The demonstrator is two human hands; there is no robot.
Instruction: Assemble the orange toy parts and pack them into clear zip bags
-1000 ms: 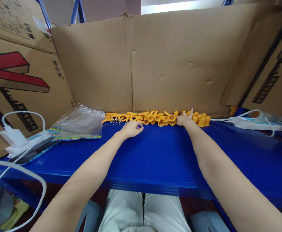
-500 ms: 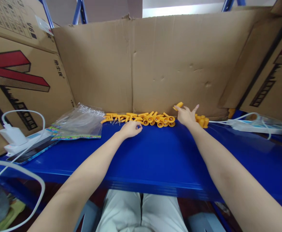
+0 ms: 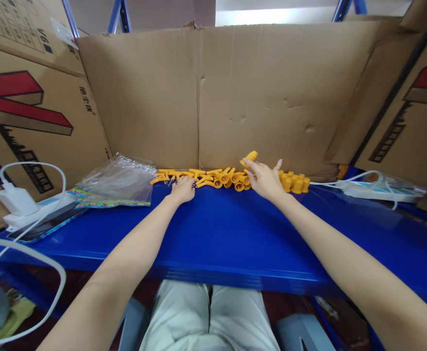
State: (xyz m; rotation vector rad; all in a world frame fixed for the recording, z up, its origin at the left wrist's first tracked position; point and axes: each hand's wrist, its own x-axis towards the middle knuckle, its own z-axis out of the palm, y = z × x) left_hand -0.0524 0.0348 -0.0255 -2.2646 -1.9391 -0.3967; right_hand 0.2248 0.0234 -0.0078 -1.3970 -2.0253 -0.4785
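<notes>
My right hand (image 3: 266,179) holds a yellow ridged plastic piece (image 3: 250,157) at its fingertips, raised above the pile, with the other fingers spread. My left hand (image 3: 183,190) reaches down with fingers stretched over small dark spiral metal pieces (image 3: 168,182); the fingertips are partly hidden among them. Yellow branched plastic parts (image 3: 165,173) lie behind and to both sides of that hand. Between the hands are several yellow funnel-ended parts (image 3: 239,186), their round openings facing me. To the right of my right hand, several short yellow cylinder pieces (image 3: 297,183) stand grouped together.
A cardboard sheet (image 3: 264,92) closes off the back of the blue shelf (image 3: 213,234). Clear plastic bags (image 3: 116,185) lie on the left, near a phone (image 3: 48,224) and a power strip with a white charger (image 3: 18,201). Another power strip (image 3: 385,190) sits on the right.
My left hand has moved left and forward onto the spiral pieces, its fingers stretching out. My right hand has shifted left, still holding the yellow piece, uncovering more standing cylinder pieces.
</notes>
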